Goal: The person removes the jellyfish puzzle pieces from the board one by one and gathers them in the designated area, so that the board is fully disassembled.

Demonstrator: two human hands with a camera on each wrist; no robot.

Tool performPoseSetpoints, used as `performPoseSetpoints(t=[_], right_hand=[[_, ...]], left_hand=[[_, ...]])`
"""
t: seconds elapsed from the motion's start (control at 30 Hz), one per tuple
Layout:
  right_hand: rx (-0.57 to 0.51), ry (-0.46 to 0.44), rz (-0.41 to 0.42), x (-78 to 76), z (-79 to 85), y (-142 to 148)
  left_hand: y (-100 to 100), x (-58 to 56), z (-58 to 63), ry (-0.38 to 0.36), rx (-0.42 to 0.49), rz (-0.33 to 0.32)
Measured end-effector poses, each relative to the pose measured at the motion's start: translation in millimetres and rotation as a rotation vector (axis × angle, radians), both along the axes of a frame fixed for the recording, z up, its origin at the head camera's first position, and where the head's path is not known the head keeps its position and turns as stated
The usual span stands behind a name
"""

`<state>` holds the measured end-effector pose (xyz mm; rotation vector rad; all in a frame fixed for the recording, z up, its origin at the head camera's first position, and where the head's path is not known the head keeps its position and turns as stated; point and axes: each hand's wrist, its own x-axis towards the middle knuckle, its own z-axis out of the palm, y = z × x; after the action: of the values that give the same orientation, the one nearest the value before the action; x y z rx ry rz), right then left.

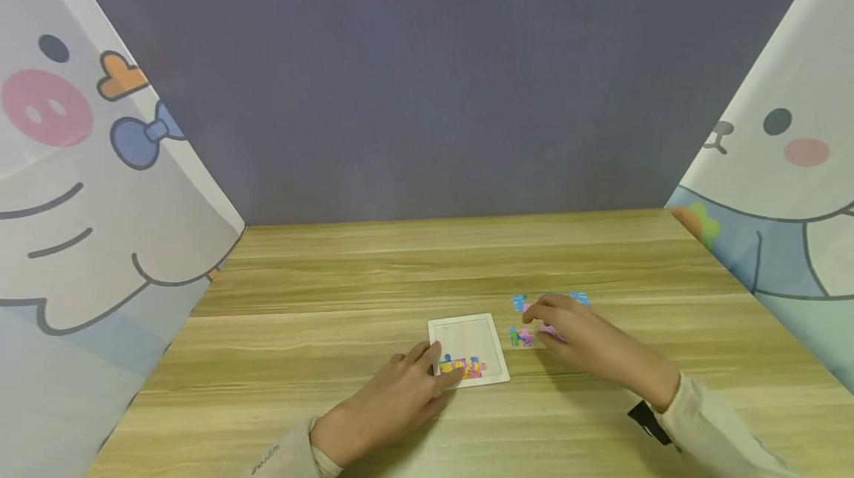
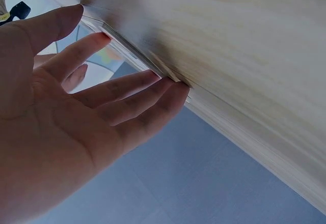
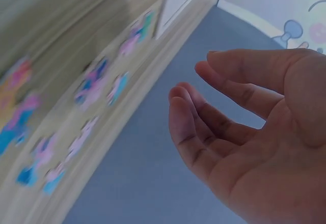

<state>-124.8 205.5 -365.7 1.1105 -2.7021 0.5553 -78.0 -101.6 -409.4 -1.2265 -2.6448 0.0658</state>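
Note:
A shallow white puzzle tray [image 1: 468, 337] lies on the table, with several joined jigsaw pieces [image 1: 475, 370] along its near edge. My left hand [image 1: 395, 395] rests at the tray's left side, its fingers spread. In the left wrist view, fingertips of that hand [image 2: 91, 104] touch the tray's edge. Above the loose jigsaw pieces [image 1: 520, 337] right of the tray hovers my right hand [image 1: 587, 333], partly covering them. The right wrist view shows this hand [image 3: 239, 122] apart from the table, fingers loosely bent, with nothing visible between thumb and fingers.
Several loose pieces [image 3: 91, 84] lie scattered on the wood-grain table [image 1: 320, 300], blurred in the right wrist view. A dark grey panel [image 1: 427, 93] rises behind the table. Cartoon-printed panels [image 1: 120, 241] flank both sides.

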Motion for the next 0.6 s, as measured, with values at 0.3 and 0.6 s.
performPoseSetpoints(t=[0.3, 0.6], right_hand=[[0.005, -0.061, 0.044, 0.6, 3.3, -37.7], [0.017, -0.097, 0.084, -3.9, 1.4, -58.2]], left_hand=[[-1.1, 0.9, -1.0, 0.029, 0.018, -0.01], [0.1, 0.2, 0.1, -0.001, -0.001, 0.002]])
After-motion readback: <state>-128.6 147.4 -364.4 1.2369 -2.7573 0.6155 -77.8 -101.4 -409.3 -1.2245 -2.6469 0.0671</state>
